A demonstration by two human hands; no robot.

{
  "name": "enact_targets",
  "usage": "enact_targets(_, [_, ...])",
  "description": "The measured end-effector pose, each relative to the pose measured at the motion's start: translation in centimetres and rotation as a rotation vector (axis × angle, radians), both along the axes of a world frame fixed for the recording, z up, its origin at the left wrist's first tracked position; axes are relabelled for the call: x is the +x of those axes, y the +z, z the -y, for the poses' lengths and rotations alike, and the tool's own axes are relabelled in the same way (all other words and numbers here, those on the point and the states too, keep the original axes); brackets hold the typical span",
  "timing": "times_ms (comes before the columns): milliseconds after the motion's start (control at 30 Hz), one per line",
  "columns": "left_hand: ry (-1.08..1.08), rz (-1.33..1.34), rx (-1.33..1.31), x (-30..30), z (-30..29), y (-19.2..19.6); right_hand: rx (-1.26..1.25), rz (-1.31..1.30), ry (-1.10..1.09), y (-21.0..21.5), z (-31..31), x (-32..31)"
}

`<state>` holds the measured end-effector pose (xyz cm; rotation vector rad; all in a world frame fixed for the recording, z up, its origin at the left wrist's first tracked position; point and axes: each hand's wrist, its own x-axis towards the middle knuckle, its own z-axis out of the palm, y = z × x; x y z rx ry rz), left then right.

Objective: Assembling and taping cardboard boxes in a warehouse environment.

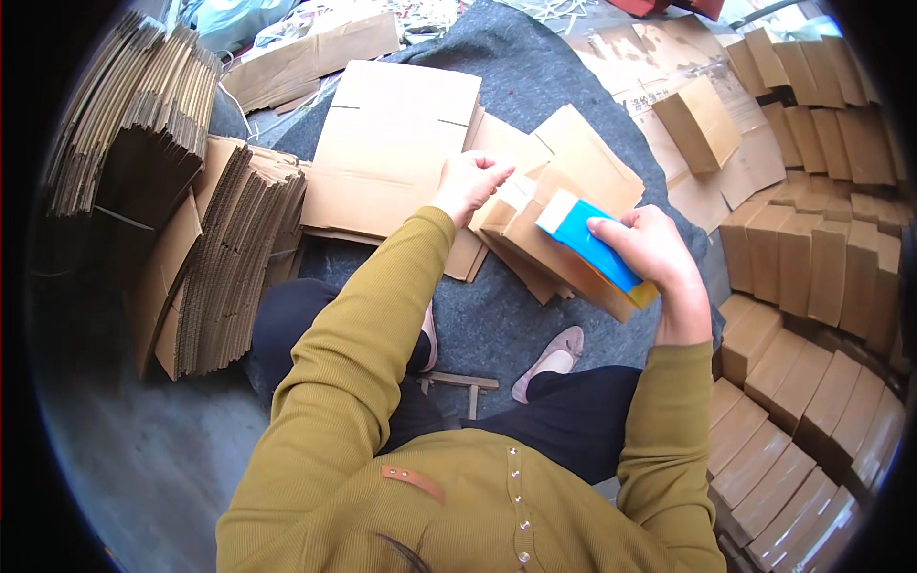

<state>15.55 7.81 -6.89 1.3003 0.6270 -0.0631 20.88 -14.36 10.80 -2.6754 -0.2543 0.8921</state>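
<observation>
In my right hand (650, 246) is a flat blue tool (580, 232) with a pale end and yellow along its lower edge; it looks like a tape dispenser. It lies against the top of a small brown cardboard box (521, 234), which is partly hidden behind it. My left hand (470, 183) is closed in a pinch above the box's left side; what its fingertips hold, if anything, is too small to make out. Flattened cartons (401, 115) lie in a stack beyond and left of my left hand. More folded cardboard (587, 148) lies behind the box.
Bundles of flat cardboard (224, 277) stand at the left. Rows of closed small boxes (802, 258) are piled at the right. A single box (697, 124) rests on a cardboard sheet at the far right. Dark grey cloth (516, 57) covers the floor.
</observation>
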Motion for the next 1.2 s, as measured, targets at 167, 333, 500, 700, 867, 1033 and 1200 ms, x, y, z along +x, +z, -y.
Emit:
enact_targets(167, [-0.013, -0.088, -0.138, -0.4, 0.7, -0.8, -0.076, 0.006, 0.029, 0.0, -1.0, 0.5])
enact_targets(333, [0.047, -0.084, -0.218, -1.0, 2.5, -2.5, -0.062, -0.009, 0.030, -0.6, -1.7, 0.5])
enact_targets(500, [0.141, -0.018, -0.062, -1.1, 4.1, -2.3, -0.112, -0.065, 0.035, -1.4, -1.4, 1.3])
enact_targets(700, [0.132, -0.024, 0.303, -1.3, 5.1, -1.7, -0.123, -0.038, 0.021, -2.0, -1.2, 1.0])
enact_targets(867, [0.050, -0.085, 0.587, -1.8, 4.9, -3.1, -0.122, -0.043, 0.055, -2.1, -1.5, 1.0])
enact_targets(1033, [0.327, -0.583, 0.559, -3.4, 3.8, -3.0, -0.124, -0.066, 0.022, -1.7, -1.4, 0.9])
enact_targets(1200, [0.286, 0.093, 0.551, -3.3, 5.6, 0.8, -0.137, -0.059, 0.019, -1.8, -0.9, 1.6])
